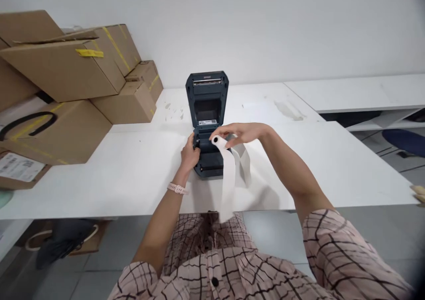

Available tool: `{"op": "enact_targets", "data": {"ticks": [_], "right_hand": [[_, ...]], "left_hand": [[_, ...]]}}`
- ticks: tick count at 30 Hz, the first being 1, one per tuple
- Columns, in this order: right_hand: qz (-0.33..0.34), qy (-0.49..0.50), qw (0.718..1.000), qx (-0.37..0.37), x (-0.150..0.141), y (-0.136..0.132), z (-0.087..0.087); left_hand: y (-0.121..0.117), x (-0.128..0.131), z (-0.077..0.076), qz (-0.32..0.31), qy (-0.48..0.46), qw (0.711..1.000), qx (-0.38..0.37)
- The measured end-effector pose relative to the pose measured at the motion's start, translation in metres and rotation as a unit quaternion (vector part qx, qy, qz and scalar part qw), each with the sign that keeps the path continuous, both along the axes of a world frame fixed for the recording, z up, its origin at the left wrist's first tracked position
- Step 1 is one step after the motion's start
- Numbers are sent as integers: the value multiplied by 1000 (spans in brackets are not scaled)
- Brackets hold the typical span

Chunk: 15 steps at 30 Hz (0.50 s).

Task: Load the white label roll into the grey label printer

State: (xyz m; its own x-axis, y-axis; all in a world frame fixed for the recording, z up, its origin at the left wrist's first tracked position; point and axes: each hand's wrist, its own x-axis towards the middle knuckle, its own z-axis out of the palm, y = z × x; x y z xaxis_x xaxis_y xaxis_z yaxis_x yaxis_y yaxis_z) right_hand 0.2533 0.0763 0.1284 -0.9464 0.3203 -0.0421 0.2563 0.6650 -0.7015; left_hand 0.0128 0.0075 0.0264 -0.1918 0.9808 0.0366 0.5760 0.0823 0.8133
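Observation:
A dark blue-grey label printer (210, 160) stands on the white table with its lid (207, 98) tilted up. My left hand (190, 153) grips the printer's left side, thumb over the inner edge. Above the right part of the open bay, my right hand (244, 132) is closed around a small white paper roll (217, 141) with a dark core hole facing left. From the roll a long paper strip (228, 180) hangs down past the table's front edge. More folded paper (245, 162) droops to the right of the printer. The right fingertips partly hide the roll.
Cardboard boxes (66, 69) with yellow tape are stacked on the left of the table (139, 180), a black curved strap (40, 120) on one. Behind runs a white wall. At right are a shelf (361, 125) and a dark blue seat (405, 141). A dark bag (63, 240) lies below left.

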Motion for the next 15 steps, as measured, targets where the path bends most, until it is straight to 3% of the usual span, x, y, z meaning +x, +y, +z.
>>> {"op": "enact_targets", "data": {"ticks": [3,7,10,15], "right_hand": [[-52,155,985,-48,75,-32,1],[-251,183,947,-77,144,-64,-41],[-346,165,919,-90,150,-62,-84],[-406,151,895,-101,119,-35,-137]], "left_hand": [[2,-2,-10,3,-44,999,30],[5,-3,-21,26,-80,995,63],[7,-3,-24,36,-97,992,74],[8,-3,-23,31,-108,991,72]]}}
